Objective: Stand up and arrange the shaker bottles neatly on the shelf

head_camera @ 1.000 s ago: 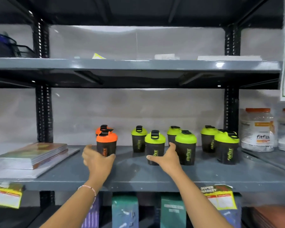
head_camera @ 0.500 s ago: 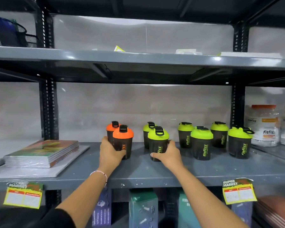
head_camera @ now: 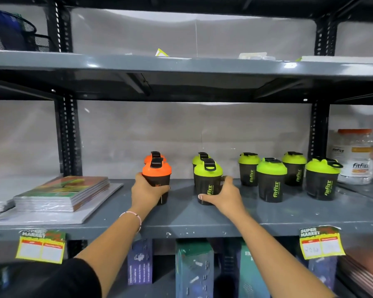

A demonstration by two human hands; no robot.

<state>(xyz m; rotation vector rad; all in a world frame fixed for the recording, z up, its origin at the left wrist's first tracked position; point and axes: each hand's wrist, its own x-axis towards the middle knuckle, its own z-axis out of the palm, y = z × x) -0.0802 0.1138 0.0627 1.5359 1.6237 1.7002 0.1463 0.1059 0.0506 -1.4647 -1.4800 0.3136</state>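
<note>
Dark shaker bottles stand upright on the grey middle shelf (head_camera: 181, 220). My left hand (head_camera: 145, 191) grips the front orange-lidded shaker (head_camera: 157, 175); a second orange-lidded shaker (head_camera: 154, 157) stands right behind it, mostly hidden. My right hand (head_camera: 223, 195) wraps the base of the front green-lidded shaker (head_camera: 208, 179), with another green-lidded shaker (head_camera: 199, 157) behind that. To the right stand several more green-lidded shakers, from one at the back (head_camera: 248, 169) to the rightmost (head_camera: 322, 179), in two loose rows.
A stack of shrink-wrapped books (head_camera: 63, 193) lies on the shelf's left. Clear jars with orange lids (head_camera: 354, 155) stand at the right. Black uprights (head_camera: 68, 136) flank the bay. The upper shelf (head_camera: 181, 64) hangs overhead. Price tags (head_camera: 321, 244) and boxes (head_camera: 194, 272) sit below.
Both hands have closed more firmly around their shakers, and the gap between the orange and green pairs has widened. The camera has shifted, so the shelf sits more to the right and nearer.
</note>
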